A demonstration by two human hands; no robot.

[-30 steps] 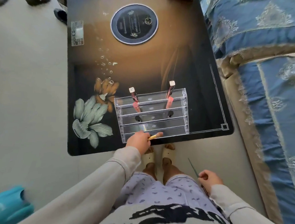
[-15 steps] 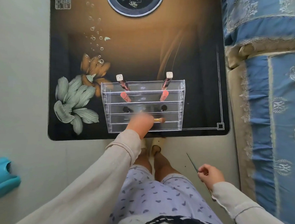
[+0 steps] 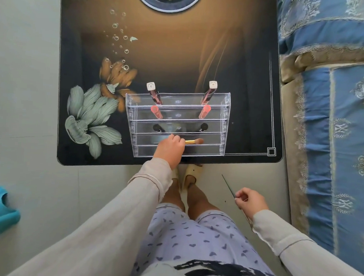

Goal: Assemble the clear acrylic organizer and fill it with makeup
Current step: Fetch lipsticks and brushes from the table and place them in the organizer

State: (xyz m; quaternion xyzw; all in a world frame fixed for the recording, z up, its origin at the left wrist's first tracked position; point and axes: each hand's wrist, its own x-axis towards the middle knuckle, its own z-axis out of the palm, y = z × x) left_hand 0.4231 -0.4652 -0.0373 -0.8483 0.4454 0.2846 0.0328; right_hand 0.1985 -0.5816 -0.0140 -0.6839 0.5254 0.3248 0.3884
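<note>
Floor (image 3: 29, 89): pale, smooth
Desk (image 3: 180, 60): dark glossy top, painted flowers
Bed (image 3: 334, 123): blue patterned cover, right of desk

organizer (image 3: 177, 125) on table (image 3: 180, 54) near edge, bed (image 3: 334, 123) right, 2 tubes (image 3: 154, 92) in back row

left hand (image 3: 169, 149) advanced, brush (image 3: 194, 141) over organizer (image 3: 223, 127)

table (image 3: 180, 60) clear behind organizer (image 3: 224, 123)
</note>
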